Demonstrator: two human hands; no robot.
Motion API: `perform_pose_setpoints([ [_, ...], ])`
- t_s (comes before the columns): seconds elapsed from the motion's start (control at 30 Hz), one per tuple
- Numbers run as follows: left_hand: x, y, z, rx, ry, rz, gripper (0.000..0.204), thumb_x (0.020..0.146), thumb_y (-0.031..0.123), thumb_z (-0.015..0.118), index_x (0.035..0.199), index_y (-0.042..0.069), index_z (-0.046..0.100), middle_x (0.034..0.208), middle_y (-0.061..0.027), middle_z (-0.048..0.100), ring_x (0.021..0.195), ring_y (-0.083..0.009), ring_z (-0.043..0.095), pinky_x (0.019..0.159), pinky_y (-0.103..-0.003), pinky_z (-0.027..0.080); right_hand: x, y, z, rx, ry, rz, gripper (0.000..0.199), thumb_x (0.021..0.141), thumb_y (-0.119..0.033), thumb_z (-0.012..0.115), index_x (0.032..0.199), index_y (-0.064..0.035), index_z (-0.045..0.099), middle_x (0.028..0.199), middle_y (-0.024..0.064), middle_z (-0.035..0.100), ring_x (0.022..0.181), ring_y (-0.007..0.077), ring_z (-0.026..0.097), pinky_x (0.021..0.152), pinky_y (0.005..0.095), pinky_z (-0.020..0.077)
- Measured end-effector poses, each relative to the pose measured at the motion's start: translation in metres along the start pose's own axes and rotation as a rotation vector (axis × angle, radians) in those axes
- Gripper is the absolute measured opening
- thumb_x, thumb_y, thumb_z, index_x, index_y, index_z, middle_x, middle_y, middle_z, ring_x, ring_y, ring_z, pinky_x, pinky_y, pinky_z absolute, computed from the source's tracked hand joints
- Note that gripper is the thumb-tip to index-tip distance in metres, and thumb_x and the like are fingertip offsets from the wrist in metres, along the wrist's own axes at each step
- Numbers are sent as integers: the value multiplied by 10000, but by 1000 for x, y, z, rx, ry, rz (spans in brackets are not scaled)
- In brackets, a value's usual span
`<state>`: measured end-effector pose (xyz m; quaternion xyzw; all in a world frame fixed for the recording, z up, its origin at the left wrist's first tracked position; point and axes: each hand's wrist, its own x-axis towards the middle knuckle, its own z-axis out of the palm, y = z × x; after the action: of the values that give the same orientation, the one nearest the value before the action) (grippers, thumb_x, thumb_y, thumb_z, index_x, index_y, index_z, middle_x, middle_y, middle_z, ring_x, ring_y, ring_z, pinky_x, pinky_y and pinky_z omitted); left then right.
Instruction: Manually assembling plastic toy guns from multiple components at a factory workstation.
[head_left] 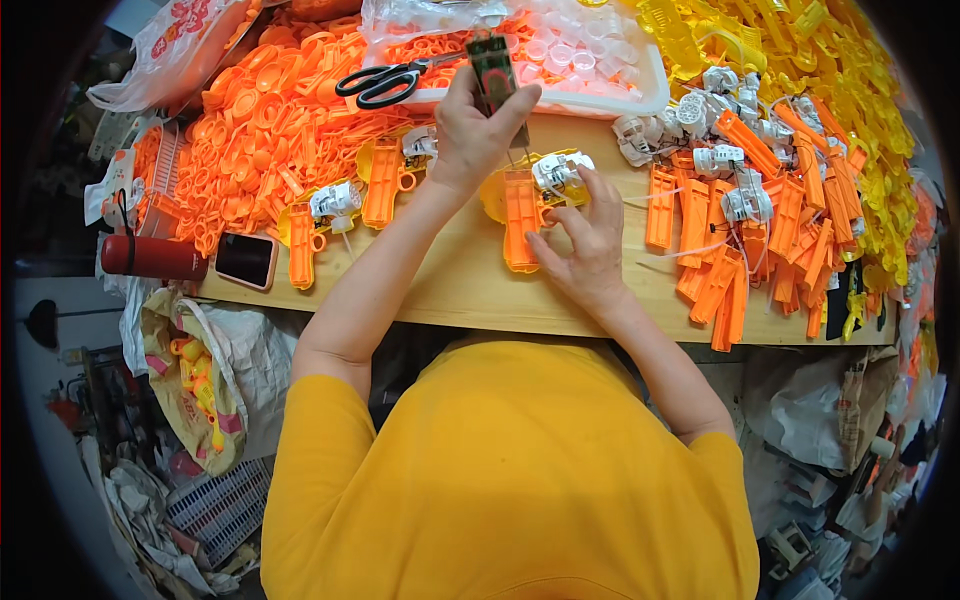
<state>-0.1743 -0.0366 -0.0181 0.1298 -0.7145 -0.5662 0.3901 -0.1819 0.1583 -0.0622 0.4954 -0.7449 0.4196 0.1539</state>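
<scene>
At the near edge of the wooden table (450, 290), the right hand (590, 245) is laid on an orange-and-yellow toy housing (522, 205), fingers spread and released, pressing the white motor unit (562, 170) seated in it. Just beyond, the left hand (478, 125) is clenched around a green handheld tool (495, 75), its tip pointed down at the housing. Black scissors (385, 82) are seen at the far edge on a white tray (650, 95). Loose orange parts (260, 130) are heaped towards the far left corner.
</scene>
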Motion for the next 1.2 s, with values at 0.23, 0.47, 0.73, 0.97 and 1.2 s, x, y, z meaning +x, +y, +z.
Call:
perform_pose_setpoints([
  [0.23, -14, -10, -7, 181, -110, 64, 341, 785, 297, 760, 850, 50, 534, 686, 21, 554, 612, -56, 490, 559, -237, 443, -10, -8, 18, -62, 64, 106, 210, 676, -109, 738, 817, -37, 601, 1348, 219, 415, 1225, 408, 405, 1007, 477, 335],
  [0.47, -8, -22, -7, 199, -131, 105, 347, 774, 302, 761, 849, 39, 548, 660, -7, 587, 589, -77, 532, 546, -253, 454, -11, -10, 22, -76, 90, 106, 194, 653, -76, 712, 791, -24, 584, 1365, 219, 424, 1236, 414, 397, 1008, 489, 333],
  [0.73, -16, -22, -7, 275, -45, 265, 361, 778, 308, 761, 819, 41, 521, 624, -48, 583, 532, -139, 560, 519, -282, 459, -11, -9, 21, -66, 82, 103, 183, 660, -65, 706, 779, -24, 573, 1387, 211, 417, 1260, 423, 375, 1021, 499, 322],
  [0.97, -19, -22, -6, 336, 2, 239, 410, 768, 319, 756, 847, 29, 478, 626, -90, 593, 553, -212, 623, 518, -324, 487, -12, -11, 20, -73, 68, 123, 160, 683, -70, 708, 770, -30, 581, 1407, 208, 403, 1295, 424, 341, 1042, 494, 303],
  [1.2, -16, -22, -4, 314, -7, 193, 431, 764, 347, 753, 862, 25, 483, 637, -106, 584, 558, -257, 612, 528, -352, 486, -12, -10, 23, -110, 73, 146, 148, 691, -78, 710, 761, -29, 589, 1427, 221, 377, 1309, 429, 323, 1049, 497, 290],
])
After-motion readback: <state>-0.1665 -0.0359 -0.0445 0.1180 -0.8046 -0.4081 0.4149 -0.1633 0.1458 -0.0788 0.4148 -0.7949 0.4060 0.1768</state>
